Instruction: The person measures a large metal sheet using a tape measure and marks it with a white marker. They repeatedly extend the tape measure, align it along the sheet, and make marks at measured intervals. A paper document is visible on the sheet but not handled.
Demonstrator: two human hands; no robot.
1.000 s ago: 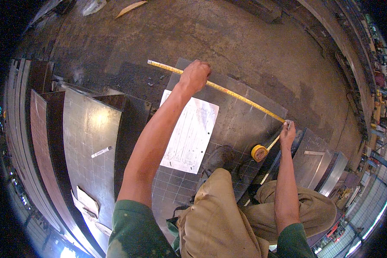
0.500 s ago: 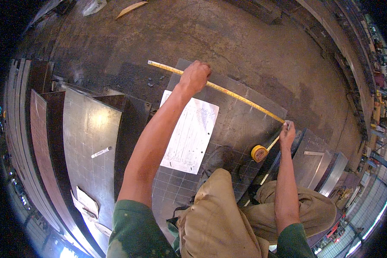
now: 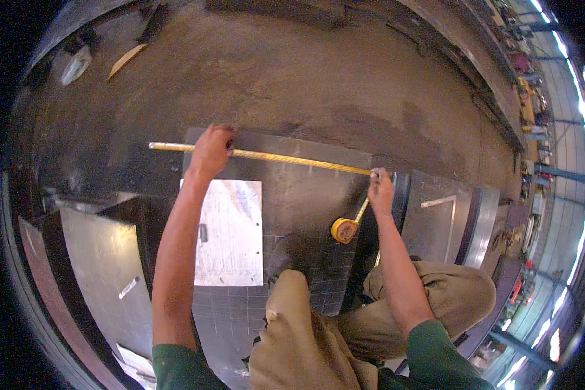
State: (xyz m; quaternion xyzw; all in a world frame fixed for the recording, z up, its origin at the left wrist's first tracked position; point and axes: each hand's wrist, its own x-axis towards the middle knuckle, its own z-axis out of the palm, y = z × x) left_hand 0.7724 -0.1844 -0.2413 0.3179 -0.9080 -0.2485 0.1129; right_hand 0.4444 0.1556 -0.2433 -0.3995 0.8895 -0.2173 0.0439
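A yellow tape measure blade (image 3: 292, 158) stretches across the far part of a dark, grid-marked metal plate (image 3: 318, 260). Its tip reaches beyond the plate's left edge. My left hand (image 3: 211, 151) is closed over the blade near that end, its fingertips partly hidden. At the plate's right edge, my right hand (image 3: 381, 192) pinches the blade where it bends back; something small and greyish shows at the fingertips. From there the blade runs to the round yellow tape case (image 3: 344, 230), which rests on the plate. A written paper sheet (image 3: 231, 240) lies beside my left forearm.
A white marker (image 3: 129, 288) lies on a shiny metal piece (image 3: 104, 253) at left, with papers (image 3: 135, 365) nearer me. More marked plate (image 3: 435, 214) stands at right. My bent knees (image 3: 292, 305) are close to the plate. A wooden strip (image 3: 125, 62) lies far left.
The whole view has turned and shifted, so the plate, tape and hands appear farther left and the blade more level. Both hands keep their hold on the blade.
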